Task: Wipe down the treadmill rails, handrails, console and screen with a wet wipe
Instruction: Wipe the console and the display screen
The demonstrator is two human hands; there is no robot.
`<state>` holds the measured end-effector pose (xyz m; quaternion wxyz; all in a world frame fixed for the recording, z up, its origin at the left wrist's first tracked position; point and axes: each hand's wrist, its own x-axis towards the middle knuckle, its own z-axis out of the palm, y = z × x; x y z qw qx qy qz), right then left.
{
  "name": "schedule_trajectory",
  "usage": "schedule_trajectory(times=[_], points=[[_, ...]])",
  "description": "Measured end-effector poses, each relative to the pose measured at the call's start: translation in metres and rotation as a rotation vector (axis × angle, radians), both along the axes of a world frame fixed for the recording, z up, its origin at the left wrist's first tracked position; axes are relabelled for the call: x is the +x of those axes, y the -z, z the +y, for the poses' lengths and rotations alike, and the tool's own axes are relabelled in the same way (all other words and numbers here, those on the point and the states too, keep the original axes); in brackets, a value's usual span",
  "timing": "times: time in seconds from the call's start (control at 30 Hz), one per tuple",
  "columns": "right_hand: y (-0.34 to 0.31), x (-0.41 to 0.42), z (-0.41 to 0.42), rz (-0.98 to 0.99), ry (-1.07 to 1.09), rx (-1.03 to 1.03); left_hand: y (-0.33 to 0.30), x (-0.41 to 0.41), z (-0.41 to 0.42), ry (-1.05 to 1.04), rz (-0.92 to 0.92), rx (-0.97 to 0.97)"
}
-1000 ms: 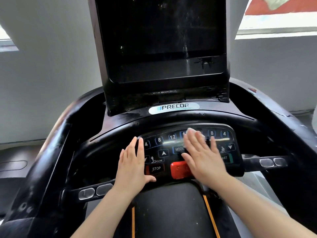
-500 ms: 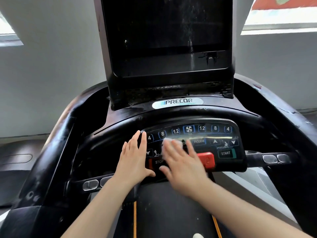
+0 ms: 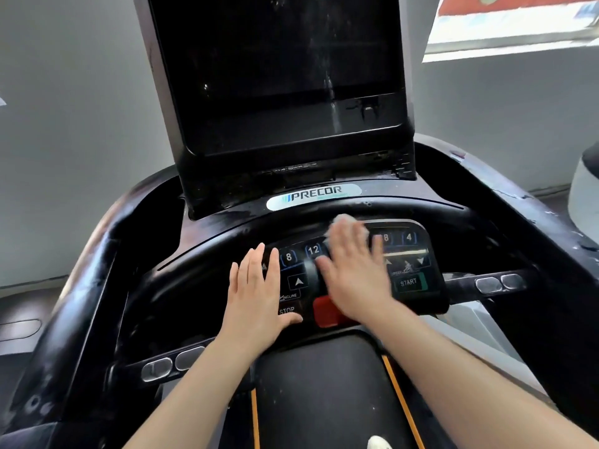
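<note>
The black treadmill console [image 3: 411, 254] with numbered keys fills the middle of the head view. My right hand [image 3: 353, 270] lies flat on the keypad, fingers straight, pressing a white wet wipe [image 3: 343, 219] whose edge shows past the fingertips; the hand is blurred by motion. My left hand [image 3: 256, 296] rests flat on the left part of the keypad beside the STOP key, its thumb by the red stop button [image 3: 324, 314]. The dark, streaked screen [image 3: 275, 76] rises behind the console. Black handrails [image 3: 81, 286] curve down both sides.
Metal grip sensors sit on the left bar [image 3: 171, 364] and the right bar [image 3: 499, 281]. The black belt [image 3: 324, 400] with orange stripes runs below. A white object [image 3: 583, 189] stands at the right edge; grey walls and a window lie behind.
My right hand with the wipe swept left across the keypad, then back right and up toward the top row. The left hand stayed in place.
</note>
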<state>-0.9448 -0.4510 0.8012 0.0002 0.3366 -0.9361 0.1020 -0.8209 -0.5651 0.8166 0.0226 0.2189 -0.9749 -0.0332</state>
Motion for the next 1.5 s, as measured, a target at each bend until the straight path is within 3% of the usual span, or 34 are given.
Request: schedule_trajectory(times=[0.07,0.13,0.2,0.33,0.4,0.47,0.63,0.73,0.87,1.07,1.2,1.33,1.5], points=[[0.004,0.020,-0.016,0.048,-0.237,-0.004,-0.002,-0.005,0.002,0.024,0.003,-0.016],[0.006,0.016,-0.010,0.102,-0.285,0.002,-0.002,-0.009,0.005,0.064,0.030,-0.041],[0.009,-0.012,0.014,0.123,-0.148,-0.005,-0.001,-0.013,0.006,0.110,0.022,-0.128],[0.009,-0.060,0.068,-0.039,0.302,0.006,0.010,-0.019,0.007,0.144,-0.003,-0.158],[0.007,-0.055,0.065,-0.067,0.343,0.002,0.011,-0.020,0.007,0.153,-0.002,-0.175],[0.007,-0.037,0.044,-0.056,0.242,-0.007,0.010,-0.020,0.006,0.155,-0.010,-0.180],[0.018,0.009,0.028,0.039,-0.261,0.019,0.012,-0.024,0.006,0.184,0.050,-0.212],[0.017,-0.016,0.063,0.102,-0.211,0.054,0.014,-0.028,0.007,0.206,0.067,-0.203],[0.011,-0.030,0.070,0.022,-0.031,0.032,0.016,-0.029,0.009,0.202,0.058,-0.205],[0.014,0.003,0.050,0.007,-0.354,0.032,0.011,-0.033,0.015,0.215,0.027,-0.211],[0.021,-0.020,0.094,0.067,-0.170,0.110,0.011,-0.035,0.020,0.247,0.027,-0.236],[0.021,-0.037,0.089,0.026,-0.035,0.017,0.013,-0.034,0.025,0.244,-0.003,-0.235],[0.030,-0.016,0.082,-0.029,-0.183,-0.026,0.011,-0.037,0.041,0.325,-0.003,-0.217]])
